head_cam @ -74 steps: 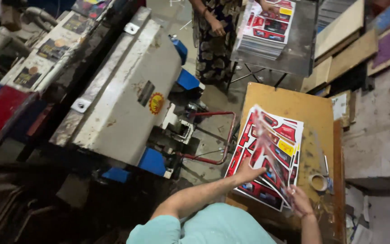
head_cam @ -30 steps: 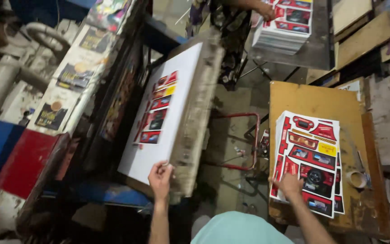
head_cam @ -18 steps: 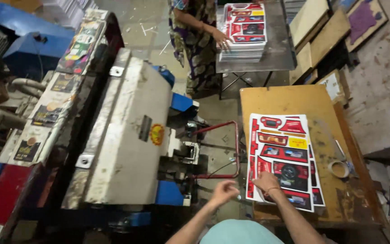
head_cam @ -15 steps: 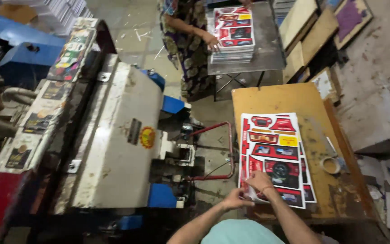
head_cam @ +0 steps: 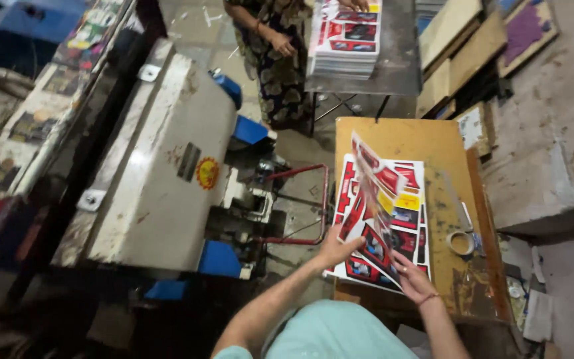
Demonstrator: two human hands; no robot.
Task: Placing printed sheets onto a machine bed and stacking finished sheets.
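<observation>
Both hands grip 1 printed sheet (head_cam: 375,199), lifted and tilted above the stack of sheets (head_cam: 412,199) on the wooden table (head_cam: 426,136): left hand (head_cam: 337,248) pinching its near-left edge, right hand (head_cam: 412,282) its lower edge.

sheets (head_cam: 393,213): red, black, white, with yellow patches
worktop (head_cam: 443,146): yellowish brown wood
press (head_cam: 161,173): off-white, blue parts, round red-yellow sticker
tape roll (head_cam: 462,242): tan

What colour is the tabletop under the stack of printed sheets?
Yellowish tan wood, on the tabletop in the head view.
</observation>
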